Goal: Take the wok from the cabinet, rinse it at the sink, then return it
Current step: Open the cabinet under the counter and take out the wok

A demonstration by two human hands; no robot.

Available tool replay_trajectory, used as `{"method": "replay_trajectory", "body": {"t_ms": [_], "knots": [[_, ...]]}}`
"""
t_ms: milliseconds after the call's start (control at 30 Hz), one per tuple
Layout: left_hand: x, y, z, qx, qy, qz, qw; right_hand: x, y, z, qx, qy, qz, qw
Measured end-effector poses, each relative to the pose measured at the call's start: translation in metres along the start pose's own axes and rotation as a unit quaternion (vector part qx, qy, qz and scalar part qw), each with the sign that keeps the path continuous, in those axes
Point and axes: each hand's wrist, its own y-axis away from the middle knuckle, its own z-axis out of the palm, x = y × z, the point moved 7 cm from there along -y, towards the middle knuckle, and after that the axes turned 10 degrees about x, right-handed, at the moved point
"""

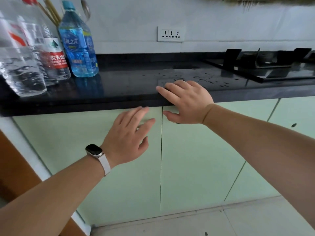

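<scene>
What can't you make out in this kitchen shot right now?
Head view only:
- Wok: not visible; the green cabinet doors are shut.
- Sink: outside the frame.
- Left hand fingertips: motion-blurred, so contact with the door is unclear.
- Stove: cut off by the right edge.

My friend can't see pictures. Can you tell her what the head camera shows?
Two bare hands reach toward closed pale green cabinet doors under a black countertop: the left hand, with a watch on its wrist, and the right hand at the counter's edge. Water bottles stand at left, a gas stove at right.
</scene>
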Motion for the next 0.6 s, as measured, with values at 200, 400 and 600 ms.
{"method": "replay_trajectory", "body": {"t_ms": [200,400,600], "knots": [[0.005,-0.002,0.015,-0.055,0.001,-0.058,0.997,-0.002,0.002,0.003,-0.006,0.006,-0.004,1.000],[0.011,0.006,0.014,-0.096,0.001,-0.104,0.990,-0.004,0.000,-0.002,-0.039,0.000,0.015,0.999],[0.023,0.019,-0.008,-0.097,0.028,-0.110,0.989,-0.011,0.005,-0.010,-0.096,-0.026,0.067,0.993]]}}
